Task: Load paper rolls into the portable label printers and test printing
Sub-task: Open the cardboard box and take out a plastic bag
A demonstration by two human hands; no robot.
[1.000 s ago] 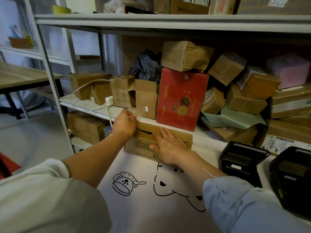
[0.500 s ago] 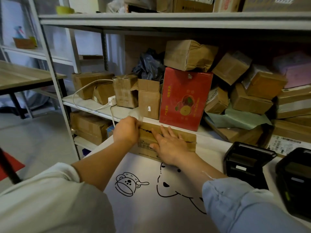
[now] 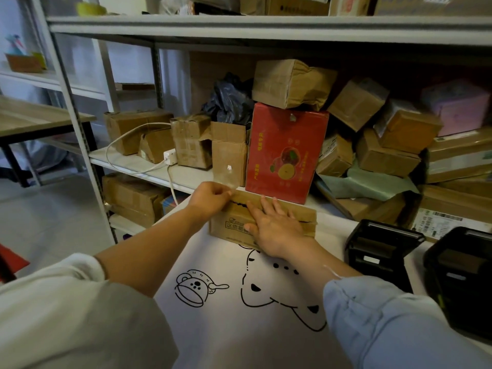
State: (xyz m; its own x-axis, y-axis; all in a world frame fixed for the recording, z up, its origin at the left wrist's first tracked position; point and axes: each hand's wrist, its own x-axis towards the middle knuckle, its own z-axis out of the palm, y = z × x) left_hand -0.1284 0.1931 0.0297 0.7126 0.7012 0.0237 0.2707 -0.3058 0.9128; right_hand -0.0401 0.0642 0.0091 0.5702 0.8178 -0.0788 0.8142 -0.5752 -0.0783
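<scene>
left hand [image 3: 210,198] pinches clear tape [image 3: 226,179]; right hand [image 3: 274,227] flat on cardboard box [image 3: 231,225].

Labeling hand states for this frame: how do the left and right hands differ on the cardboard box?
1. The left hand pinches a strip of clear tape at the box's left end; the right hand holds nothing.
2. Left fingers are curled; right fingers lie straight, spread flat on the cardboard box top.
3. The left sleeve is white, the right light blue.
Both hands are on the same box.
</scene>
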